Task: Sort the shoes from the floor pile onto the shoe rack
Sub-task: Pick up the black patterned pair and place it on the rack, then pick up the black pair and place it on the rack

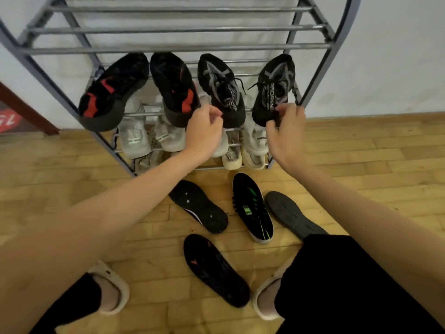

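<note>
Shoe rack (313,78): grey metal frame with tube shelves, standing against a white wall on the wood floor (72,184).
Middle shelf, left: two black shoes with red sole patches (113,92) (173,88), turned sole-up, heels overhanging the front rail.
Middle shelf, right: two black knit sneakers with grey markings (221,90) (274,90), upright, heels toward the person.
Lower shelves: white and cream sneakers (133,138) (255,145), packed side by side, partly hidden by the black pairs above.
Left hand (204,131): fingers curled loosely at the heel of the left knit sneaker; whether it pinches the heel or only touches it, cannot tell.
Right hand (284,131): fingers and thumb pinching the heel tab of the right knit sneaker.
Floor pile, in front of the rack: black shoe with green stripes (252,208), upright; dark grey shoe (291,215) just beside it, sole-up and partly under the person's knee; two black insoles (199,206) (214,266), lying flat and apart.
Person: crouched, wearing beige slippers (113,285) (267,297) and black trousers.
</note>
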Tool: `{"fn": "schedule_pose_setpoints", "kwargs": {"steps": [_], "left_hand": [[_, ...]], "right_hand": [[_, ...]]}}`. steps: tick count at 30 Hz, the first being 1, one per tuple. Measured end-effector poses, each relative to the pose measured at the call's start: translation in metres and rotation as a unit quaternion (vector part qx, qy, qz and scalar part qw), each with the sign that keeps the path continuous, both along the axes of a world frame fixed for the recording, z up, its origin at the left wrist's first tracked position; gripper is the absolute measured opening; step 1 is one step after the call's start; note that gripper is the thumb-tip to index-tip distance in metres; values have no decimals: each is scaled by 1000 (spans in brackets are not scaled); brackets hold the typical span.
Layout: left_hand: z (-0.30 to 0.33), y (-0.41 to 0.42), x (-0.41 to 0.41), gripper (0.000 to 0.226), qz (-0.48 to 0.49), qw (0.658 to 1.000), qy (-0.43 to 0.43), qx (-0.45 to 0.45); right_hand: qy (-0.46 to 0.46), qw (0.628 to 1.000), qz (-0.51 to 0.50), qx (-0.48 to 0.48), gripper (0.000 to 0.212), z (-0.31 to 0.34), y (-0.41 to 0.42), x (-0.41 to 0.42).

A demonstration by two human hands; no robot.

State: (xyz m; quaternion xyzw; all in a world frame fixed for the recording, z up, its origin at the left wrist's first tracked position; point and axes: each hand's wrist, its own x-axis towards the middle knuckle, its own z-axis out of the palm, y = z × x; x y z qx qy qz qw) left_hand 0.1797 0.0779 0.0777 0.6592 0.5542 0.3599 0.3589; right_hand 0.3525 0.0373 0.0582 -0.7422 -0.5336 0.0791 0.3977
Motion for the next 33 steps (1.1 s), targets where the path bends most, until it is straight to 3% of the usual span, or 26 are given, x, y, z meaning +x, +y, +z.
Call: {"fn": "schedule_pose_setpoints", "kwargs": {"steps": [4,7,11,15,21,25,30,33], "left_hand": [[-37,-33,-31,14,-25,998,12,-49],[-75,-48,-52,14,-9,994,61,-93],[-130,-63,-76,12,35,978,102,-178],[-179,-89,-95,17,32,956,173,-233],[-239,-127,-118,13,-8,924,197,-327],[-263,-143,-133,31,-52,901,206,-378],[-278,-151,-135,50,-64,886,205,-411],[-281,-153,-131,51,-49,881,221,-416]], "right_hand": [[-132,984,106,-59,21,-45,-48,-12],[-192,946,175,-193,27,-83,-73,-19],[-163,885,235,-366,33,-124,-91,-25],[-147,829,244,-482,40,-161,-104,-33],[-193,723,338,-571,49,-207,-124,-68],[-208,695,413,-551,52,-219,-138,-98],[-200,696,386,-571,112,-249,-162,-123],[-239,698,360,-572,134,-266,-180,-133]]}}
